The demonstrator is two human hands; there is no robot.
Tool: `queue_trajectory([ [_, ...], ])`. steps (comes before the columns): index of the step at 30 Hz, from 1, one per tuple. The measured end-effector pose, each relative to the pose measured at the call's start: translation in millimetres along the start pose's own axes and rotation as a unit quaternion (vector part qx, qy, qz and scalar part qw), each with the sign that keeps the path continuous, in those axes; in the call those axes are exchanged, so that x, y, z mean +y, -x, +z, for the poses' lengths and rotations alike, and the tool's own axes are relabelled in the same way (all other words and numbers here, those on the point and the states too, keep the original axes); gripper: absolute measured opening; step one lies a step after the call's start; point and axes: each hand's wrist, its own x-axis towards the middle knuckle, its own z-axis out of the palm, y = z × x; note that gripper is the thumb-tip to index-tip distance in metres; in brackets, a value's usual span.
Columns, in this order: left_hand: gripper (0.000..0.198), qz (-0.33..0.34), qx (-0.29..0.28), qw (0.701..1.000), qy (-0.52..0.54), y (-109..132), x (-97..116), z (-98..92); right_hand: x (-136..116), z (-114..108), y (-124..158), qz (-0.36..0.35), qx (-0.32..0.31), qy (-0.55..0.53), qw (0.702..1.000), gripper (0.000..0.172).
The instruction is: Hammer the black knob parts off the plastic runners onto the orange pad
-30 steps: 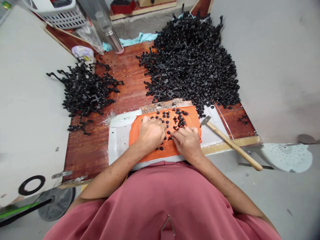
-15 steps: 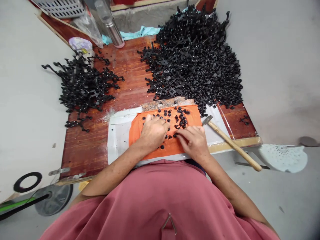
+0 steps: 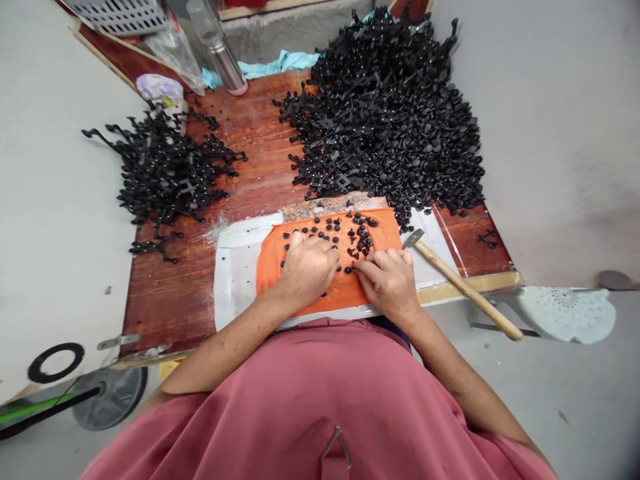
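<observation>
On the orange cloth (image 3: 345, 297) lie several small black mushroom-shaped pieces (image 3: 363, 237), some standing in rows, others loose at the upper right. My left hand (image 3: 310, 267) rests over the cloth's middle with its fingers curled; whatever is under the fingertips is hidden. Close to its right, my right hand (image 3: 389, 277) pinches thumb and forefinger together at a small black piece, just beside another on the cloth. A hammer (image 3: 463, 287) with a wooden handle lies right of my right hand, its head on the white sheet (image 3: 237, 267) beneath the cloth.
A large heap of black parts (image 3: 395, 113) covers the back right of the wooden table (image 3: 260, 143). Linked black parts (image 3: 170, 167) are piled at left. A steel flask (image 3: 225, 63) stands behind, near a grey basket (image 3: 120, 17). The hammer's handle overhangs the front edge.
My right hand has shifted slightly to the right, its pinched fingertips a little farther from the left hand. My left hand stays nearly in place.
</observation>
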Motion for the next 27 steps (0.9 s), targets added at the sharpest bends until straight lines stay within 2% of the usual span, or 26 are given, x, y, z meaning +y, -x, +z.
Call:
queue_trajectory([
  [3,0.029,-0.006,0.02,1.0,-0.006,1.8,0.8,-1.6,2.2,-4.9,5.3,-0.014,0.0,-0.014,1.0,0.018],
  [7,0.022,0.031,0.012,0.999,0.01,4.6,2.8,2.7,3.5,-7.7,12.1,0.008,-0.012,-0.069,0.998,0.014],
  [11,0.021,0.034,0.009,0.999,-0.011,4.7,3.8,6.3,-2.2,-2.1,9.2,0.027,0.003,-0.052,0.998,0.014],
  [14,0.02,0.034,0.018,0.999,-0.001,2.7,3.3,2.3,-4.5,0.5,5.3,0.03,-0.004,-0.045,0.999,0.014],
  [19,0.022,0.035,0.059,0.998,-0.01,-16.9,-0.2,-2.0,4.2,-2.3,-4.3,0.038,0.025,-0.001,0.999,0.012],
  [23,0.023,0.079,0.052,0.995,-0.027,-38.9,-2.3,4.4,8.6,0.1,-17.7,-0.006,0.022,0.055,0.998,0.017],
  [27,0.025,0.094,0.048,0.994,-0.031,-45.4,-2.1,11.0,7.6,4.0,-24.1,-0.013,0.022,0.086,0.996,0.016],
])
